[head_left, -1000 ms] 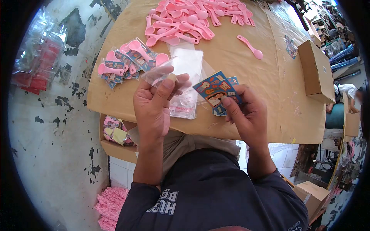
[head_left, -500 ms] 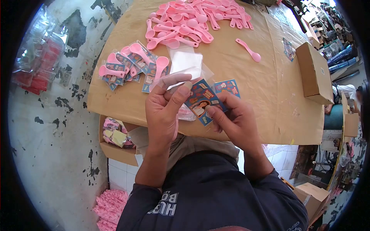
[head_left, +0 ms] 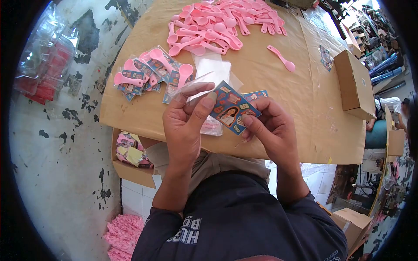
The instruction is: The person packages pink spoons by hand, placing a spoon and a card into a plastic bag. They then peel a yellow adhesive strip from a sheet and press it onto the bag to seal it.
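The half-curled left hand (head_left: pixel 185 116) grips what looks like a clear bag (head_left: pixel 198 81), while the right hand (head_left: pixel 275 129) pinches a blue card (head_left: pixel 230 105) above the table (head_left: pixel 305 126), long axis slanting down rightward.

Pinches with right hand (head_left: pixel 274 129), thumb (head_left: pixel 257 125) uppermost; bends fingers (head_left: pixel 197 88) of left hand (head_left: pixel 183 126) near its thumb, just beside that grip; slants forearms (head_left: pixel 174 185) up from below
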